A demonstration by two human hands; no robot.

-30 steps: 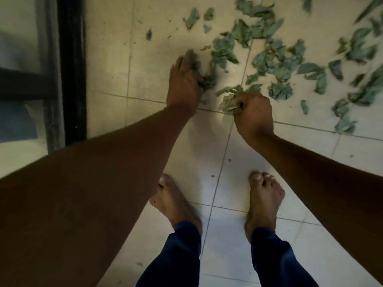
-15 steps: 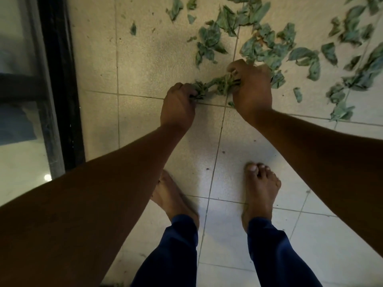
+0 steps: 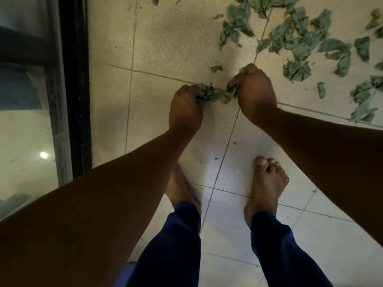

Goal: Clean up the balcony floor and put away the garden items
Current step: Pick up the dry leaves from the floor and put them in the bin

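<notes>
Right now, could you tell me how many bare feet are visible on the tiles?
2. The left foot is partly hidden under the left forearm; the right foot stands beside it, toes pointing toward the leaves.

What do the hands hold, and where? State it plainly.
Both hands grip one small bunch of green leaves just above the tiled floor: the left hand holds its left end, the right hand its right end.

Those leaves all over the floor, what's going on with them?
A barefoot person is bending over the tiled floor, gathering fallen leaves by hand. The left hand and right hand each grip part of one small bunch of leaves held between them. Many loose leaves lie scattered beyond the right hand.
</notes>
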